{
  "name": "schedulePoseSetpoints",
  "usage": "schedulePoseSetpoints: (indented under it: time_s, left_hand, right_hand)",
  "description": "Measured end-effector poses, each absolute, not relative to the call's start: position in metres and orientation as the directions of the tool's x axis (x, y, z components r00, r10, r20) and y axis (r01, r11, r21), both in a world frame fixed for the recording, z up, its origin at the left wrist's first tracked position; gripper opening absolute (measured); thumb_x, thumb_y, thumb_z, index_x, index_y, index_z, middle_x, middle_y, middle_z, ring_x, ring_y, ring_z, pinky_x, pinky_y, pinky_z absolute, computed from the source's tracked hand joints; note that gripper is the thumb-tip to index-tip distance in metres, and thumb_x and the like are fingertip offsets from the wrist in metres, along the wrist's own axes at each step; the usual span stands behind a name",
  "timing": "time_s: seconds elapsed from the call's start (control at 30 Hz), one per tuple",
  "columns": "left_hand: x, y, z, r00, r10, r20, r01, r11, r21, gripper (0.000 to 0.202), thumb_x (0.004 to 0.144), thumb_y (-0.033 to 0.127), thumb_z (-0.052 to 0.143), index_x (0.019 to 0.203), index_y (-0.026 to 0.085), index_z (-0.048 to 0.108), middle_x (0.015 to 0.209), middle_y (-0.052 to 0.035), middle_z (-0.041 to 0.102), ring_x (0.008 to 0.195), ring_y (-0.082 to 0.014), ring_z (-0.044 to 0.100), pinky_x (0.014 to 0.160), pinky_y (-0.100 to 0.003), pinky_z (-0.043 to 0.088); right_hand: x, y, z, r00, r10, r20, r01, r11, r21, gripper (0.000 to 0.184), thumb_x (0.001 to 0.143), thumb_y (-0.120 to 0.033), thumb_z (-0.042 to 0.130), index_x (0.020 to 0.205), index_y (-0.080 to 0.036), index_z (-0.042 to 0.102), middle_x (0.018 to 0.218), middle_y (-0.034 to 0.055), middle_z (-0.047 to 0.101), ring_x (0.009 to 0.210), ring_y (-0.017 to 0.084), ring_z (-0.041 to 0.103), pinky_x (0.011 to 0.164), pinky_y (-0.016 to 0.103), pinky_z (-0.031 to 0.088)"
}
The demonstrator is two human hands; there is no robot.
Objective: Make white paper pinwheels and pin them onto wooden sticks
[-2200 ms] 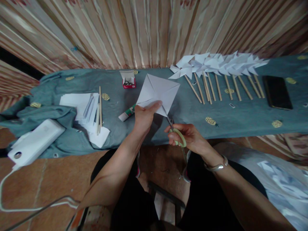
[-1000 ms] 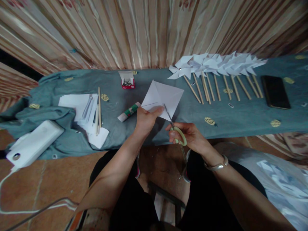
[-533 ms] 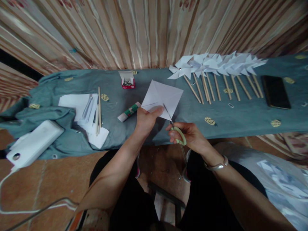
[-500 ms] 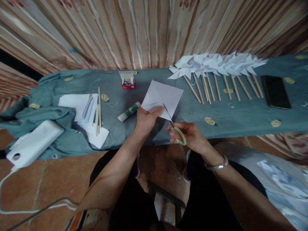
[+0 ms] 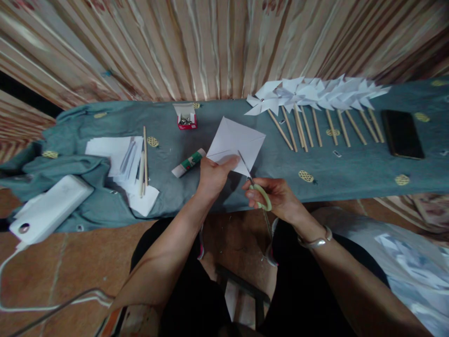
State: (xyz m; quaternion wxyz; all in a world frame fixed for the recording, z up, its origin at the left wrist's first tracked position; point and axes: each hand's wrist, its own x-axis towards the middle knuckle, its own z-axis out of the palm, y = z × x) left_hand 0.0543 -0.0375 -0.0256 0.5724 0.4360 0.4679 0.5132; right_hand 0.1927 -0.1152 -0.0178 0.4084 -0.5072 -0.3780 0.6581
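My left hand (image 5: 215,175) pinches a white square of paper (image 5: 235,135) at its near left side, thumb on top. Creases and a cut line show on the sheet. In my right hand (image 5: 271,196) are scissors (image 5: 261,194) with pale green handles, their blades at the paper's near corner and pointing away from me into the sheet. Left of the paper lies a green and white glue stick (image 5: 189,163). Behind it stands an open red and white box (image 5: 186,120) with small shiny metal pieces inside.
Several white paper pinwheels (image 5: 315,96) on wooden sticks lie in a row at the back right, beside a black phone (image 5: 402,134). On the left are paper sheets (image 5: 115,152), loose wooden sticks (image 5: 143,164) and a white power bank (image 5: 52,208) with a cable. A teal cloth (image 5: 358,171) covers the table.
The paper's far and right corners have shifted slightly, the right one inward and down. Both hands stay almost where they were, still holding the paper and the scissors.
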Motion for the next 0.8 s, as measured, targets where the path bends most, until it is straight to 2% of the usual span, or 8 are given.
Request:
schedulePoseSetpoints:
  time_s: [0.2, 0.33, 0.4, 0.5, 0.57, 0.63, 0.7, 0.8]
  left_hand:
    - [0.054, -0.037, -0.027, 0.035, 0.995, -0.092, -0.172, 0.097, 0.980, 0.019, 0.059, 0.027, 0.075, 0.075, 0.017, 0.068, 0.081, -0.0053, 0.073, 0.078, -0.0231, 0.067, 0.072, -0.035, 0.053]
    - [0.053, -0.036, -0.029, 0.035, 0.996, -0.085, -0.185, 0.090, 0.979, 0.012, 0.061, 0.026, 0.074, 0.071, 0.021, 0.068, 0.078, -0.0028, 0.073, 0.076, -0.0235, 0.067, 0.071, -0.036, 0.053]
    - [0.052, -0.035, -0.029, 0.032, 0.996, -0.085, -0.192, 0.090, 0.977, 0.011, 0.061, 0.025, 0.074, 0.070, 0.022, 0.069, 0.078, -0.0022, 0.073, 0.076, -0.0235, 0.067, 0.072, -0.036, 0.053]
    - [0.049, -0.032, -0.027, 0.016, 0.997, -0.071, -0.224, 0.073, 0.972, 0.013, 0.060, 0.026, 0.074, 0.072, 0.023, 0.069, 0.083, -0.0027, 0.074, 0.081, -0.0241, 0.068, 0.077, -0.037, 0.054]
    - [0.046, -0.031, -0.027, 0.007, 0.998, -0.061, -0.229, 0.061, 0.972, 0.016, 0.060, 0.027, 0.075, 0.075, 0.024, 0.070, 0.086, -0.0028, 0.075, 0.085, -0.0247, 0.068, 0.080, -0.038, 0.054]
    - [0.042, -0.030, -0.028, 0.006, 0.998, -0.064, -0.209, 0.063, 0.976, 0.018, 0.059, 0.028, 0.075, 0.077, 0.024, 0.070, 0.090, -0.0031, 0.075, 0.087, -0.0248, 0.068, 0.083, -0.039, 0.054]
    - [0.040, -0.031, -0.030, 0.019, 0.996, -0.081, -0.186, 0.084, 0.979, 0.020, 0.059, 0.028, 0.076, 0.078, 0.023, 0.071, 0.092, -0.0042, 0.075, 0.087, -0.0247, 0.068, 0.083, -0.038, 0.053]
    - [0.040, -0.034, -0.036, 0.074, 0.992, -0.102, -0.160, 0.112, 0.981, 0.025, 0.058, 0.027, 0.076, 0.081, 0.019, 0.071, 0.094, -0.0067, 0.075, 0.087, -0.0248, 0.068, 0.084, -0.038, 0.053]
  right_hand:
    - [0.191, -0.115, -0.019, -0.142, 0.923, -0.358, -0.176, -0.380, -0.908, 0.040, 0.054, -0.048, 0.085, 0.070, -0.016, 0.067, 0.054, -0.0039, 0.055, 0.047, 0.007, 0.052, 0.043, 0.020, 0.043]
    - [0.190, -0.116, -0.021, -0.156, 0.915, -0.371, -0.123, -0.391, -0.912, 0.044, 0.053, -0.050, 0.085, 0.073, -0.017, 0.067, 0.054, -0.0041, 0.056, 0.047, 0.008, 0.052, 0.045, 0.021, 0.044]
    - [0.193, -0.119, -0.021, -0.173, 0.916, -0.363, -0.019, -0.371, -0.928, 0.046, 0.057, -0.054, 0.082, 0.080, -0.017, 0.066, 0.056, -0.0040, 0.058, 0.048, 0.009, 0.053, 0.046, 0.022, 0.043]
    - [0.204, -0.125, -0.018, -0.167, 0.944, -0.284, 0.329, -0.218, -0.919, 0.041, 0.070, -0.054, 0.074, 0.085, -0.016, 0.066, 0.057, -0.0034, 0.057, 0.049, 0.010, 0.051, 0.047, 0.023, 0.037]
    - [0.215, -0.129, -0.014, -0.110, 0.972, -0.208, 0.613, -0.098, -0.784, 0.037, 0.076, -0.050, 0.069, 0.091, -0.015, 0.067, 0.058, -0.0022, 0.059, 0.049, 0.011, 0.052, 0.049, 0.025, 0.036]
    - [0.227, -0.134, -0.008, -0.049, 0.989, -0.141, 0.809, -0.043, -0.587, 0.037, 0.081, -0.043, 0.066, 0.104, -0.015, 0.065, 0.065, 0.0010, 0.066, 0.055, 0.016, 0.059, 0.054, 0.027, 0.038]
    - [0.238, -0.137, -0.001, -0.010, 0.993, -0.119, 0.920, -0.038, -0.390, 0.038, 0.083, -0.037, 0.063, 0.113, -0.014, 0.061, 0.075, 0.0058, 0.072, 0.065, 0.022, 0.067, 0.059, 0.029, 0.041]
    - [0.248, -0.139, 0.007, 0.062, 0.989, -0.131, 0.990, -0.077, -0.116, 0.036, 0.085, -0.032, 0.061, 0.115, -0.012, 0.058, 0.084, 0.0125, 0.074, 0.076, 0.028, 0.071, 0.062, 0.032, 0.043]
